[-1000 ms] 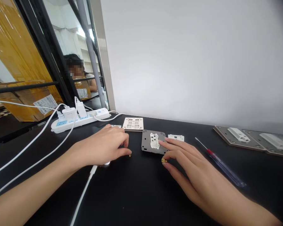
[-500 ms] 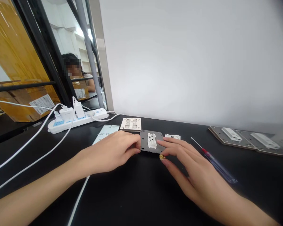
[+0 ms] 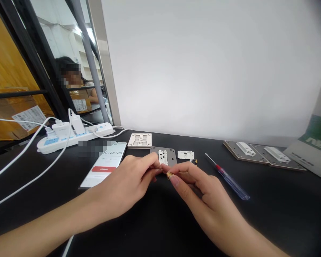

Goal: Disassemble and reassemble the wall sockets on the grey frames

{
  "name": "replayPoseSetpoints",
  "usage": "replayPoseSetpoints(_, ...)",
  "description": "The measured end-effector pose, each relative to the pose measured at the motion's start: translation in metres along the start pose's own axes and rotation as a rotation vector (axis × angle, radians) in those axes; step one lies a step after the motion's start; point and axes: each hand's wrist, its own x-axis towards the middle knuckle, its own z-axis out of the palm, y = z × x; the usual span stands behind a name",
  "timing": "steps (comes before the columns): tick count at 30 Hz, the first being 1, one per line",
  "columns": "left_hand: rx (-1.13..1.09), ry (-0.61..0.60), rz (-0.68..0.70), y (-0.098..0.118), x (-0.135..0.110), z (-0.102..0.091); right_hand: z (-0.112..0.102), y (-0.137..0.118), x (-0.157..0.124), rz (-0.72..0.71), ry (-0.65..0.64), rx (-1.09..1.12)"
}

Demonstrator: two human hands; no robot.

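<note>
Pinching what looks like a brass part [image 3: 169, 175], the right hand [image 3: 200, 192] meets the curled left hand [image 3: 125, 185] above a grey plate [image 3: 171, 154], its white insert [image 3: 163, 157] already seated.

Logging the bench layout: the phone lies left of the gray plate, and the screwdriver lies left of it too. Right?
No: the screwdriver lies right of the gray plate; the phone is left of it, as the head view shows.

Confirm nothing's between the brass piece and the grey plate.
Nothing visible. The small brass piece, pinched by the right hand, sits just in front of the grey metal plate. The left hand is beside it, fingertips at the plate's near edge.
</note>
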Motion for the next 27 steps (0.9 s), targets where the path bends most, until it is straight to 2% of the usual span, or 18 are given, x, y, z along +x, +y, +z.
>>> replayPoseSetpoints(7, 0.123, 0.033, -0.021, -0.0004, -0.0011, 0.0005, 0.0019, 0.0009, -0.0019, 0.013, 0.006, -0.008)
replayPoseSetpoints(13, -0.059, 0.07, -0.015, -0.0046, 0.0013, 0.0028, 0.0022, 0.0032, -0.0003, 0.007, 0.065, 0.031)
replayPoseSetpoints(18, -0.001, 0.039, -0.07, -0.005, 0.0049, -0.0005, 0.0012, 0.0042, 0.0007, -0.026, 0.083, 0.114)
replayPoseSetpoints(23, -0.171, -0.002, -0.171, -0.0026, 0.0057, -0.0002, 0.0004, 0.0023, 0.001, -0.125, 0.092, -0.094)
replayPoseSetpoints(27, -0.377, -0.007, -0.199, -0.005, 0.0059, 0.0007, 0.0002, 0.001, 0.0002, -0.337, 0.09, -0.334)
